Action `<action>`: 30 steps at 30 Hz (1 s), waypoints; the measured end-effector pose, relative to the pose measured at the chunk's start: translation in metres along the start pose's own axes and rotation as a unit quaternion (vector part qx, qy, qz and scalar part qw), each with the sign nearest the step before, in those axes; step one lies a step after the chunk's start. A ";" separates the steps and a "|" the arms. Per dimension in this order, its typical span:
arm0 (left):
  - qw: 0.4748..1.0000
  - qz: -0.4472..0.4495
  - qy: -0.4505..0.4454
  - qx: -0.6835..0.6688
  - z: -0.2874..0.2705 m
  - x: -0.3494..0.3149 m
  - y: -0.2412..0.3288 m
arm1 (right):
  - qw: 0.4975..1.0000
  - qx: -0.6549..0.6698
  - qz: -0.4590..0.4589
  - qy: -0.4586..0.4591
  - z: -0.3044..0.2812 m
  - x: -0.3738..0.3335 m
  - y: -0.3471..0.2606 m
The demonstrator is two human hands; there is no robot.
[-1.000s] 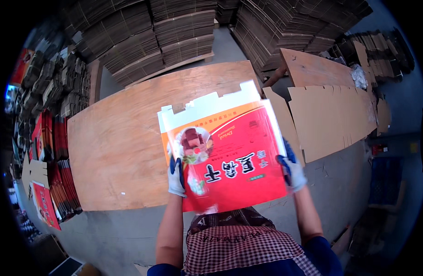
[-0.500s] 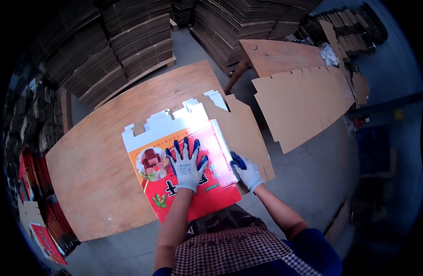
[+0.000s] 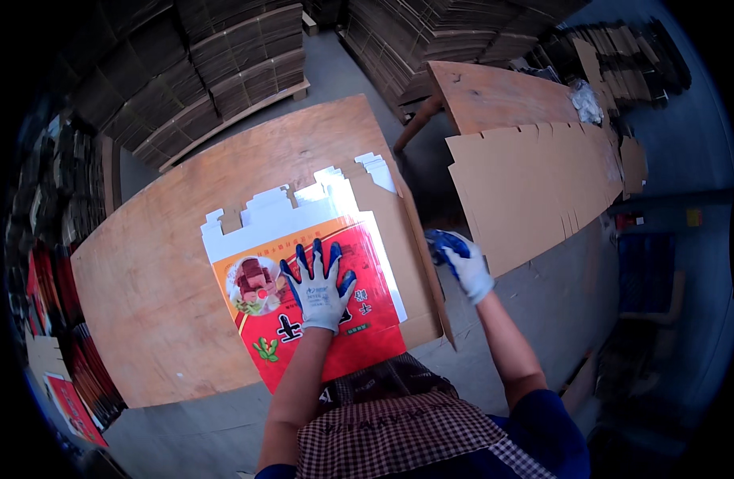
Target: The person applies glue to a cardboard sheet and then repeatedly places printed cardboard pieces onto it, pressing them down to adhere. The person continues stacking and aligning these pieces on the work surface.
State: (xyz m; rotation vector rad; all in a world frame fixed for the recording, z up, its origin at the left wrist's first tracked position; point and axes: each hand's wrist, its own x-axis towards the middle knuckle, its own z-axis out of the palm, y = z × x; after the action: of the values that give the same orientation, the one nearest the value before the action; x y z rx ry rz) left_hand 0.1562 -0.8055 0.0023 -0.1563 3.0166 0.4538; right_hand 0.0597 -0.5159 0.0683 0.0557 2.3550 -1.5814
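A flat printed carton blank [image 3: 383, 339], red and orange with a white notched top edge, lies on the wooden table with its picture side up. My left hand [image 3: 319, 291], in a white glove with blue fingertips, presses flat on it, fingers spread. Along its right side is a bare brown cardboard flap [image 3: 432, 295], tilted up and seen nearly edge-on. My right hand [image 3: 467, 267], gloved the same way, is at the flap's outer edge with bent fingers; its fingertips are partly blurred against the cardboard.
The wooden table [image 3: 159, 303] extends to the left. A second table [image 3: 503, 96] at the far right carries a large brown cardboard sheet [image 3: 534, 188]. Tall stacks of flat cardboard [image 3: 247, 72] stand behind. Red printed blanks [image 3: 84, 375] are piled at the left.
My right hand has moved right and away from the printed panel's edge. The brown flap beside it has swung up from lying flat. My left hand stays pressed on the blank.
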 end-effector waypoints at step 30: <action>1.000 -0.003 -0.001 -0.014 0.006 0.004 -0.003 | 0.804 -0.527 -0.228 0.155 0.140 0.067 0.026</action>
State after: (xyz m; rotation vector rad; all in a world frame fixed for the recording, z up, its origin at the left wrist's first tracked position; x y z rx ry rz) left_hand 0.1530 -0.8066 -0.0045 -0.1664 3.0085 0.4943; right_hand 0.0329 -0.6419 -0.0214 -0.5659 3.3328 -0.1432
